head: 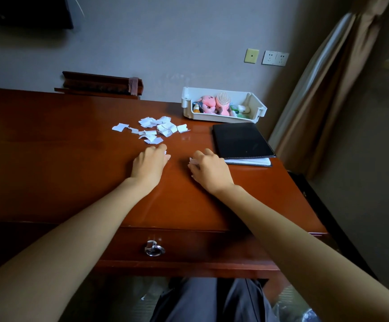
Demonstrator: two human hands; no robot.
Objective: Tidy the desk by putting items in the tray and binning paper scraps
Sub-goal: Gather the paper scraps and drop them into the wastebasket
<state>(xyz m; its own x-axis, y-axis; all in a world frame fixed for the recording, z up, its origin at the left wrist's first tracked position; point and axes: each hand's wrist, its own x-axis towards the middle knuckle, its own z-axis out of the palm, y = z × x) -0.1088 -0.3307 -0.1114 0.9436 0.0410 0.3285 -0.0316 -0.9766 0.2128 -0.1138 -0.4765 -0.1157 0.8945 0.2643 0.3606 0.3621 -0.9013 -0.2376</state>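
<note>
No legible txt or nos.

We curl our left hand [150, 162] and right hand [209, 169] on small paper bits; beyond our fingertips lie the paper scraps [152, 129] and white tray [223, 105].

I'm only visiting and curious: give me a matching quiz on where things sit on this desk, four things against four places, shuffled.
Things
1. pink plush toy
2. paper scraps
3. black folder
4. metal ring handle

Places
A. on the drawer front
B. scattered on the desk top
C. inside the white tray
D. on a notebook near the desk's right edge

Pairs: 1-C, 2-B, 3-D, 4-A.
</note>
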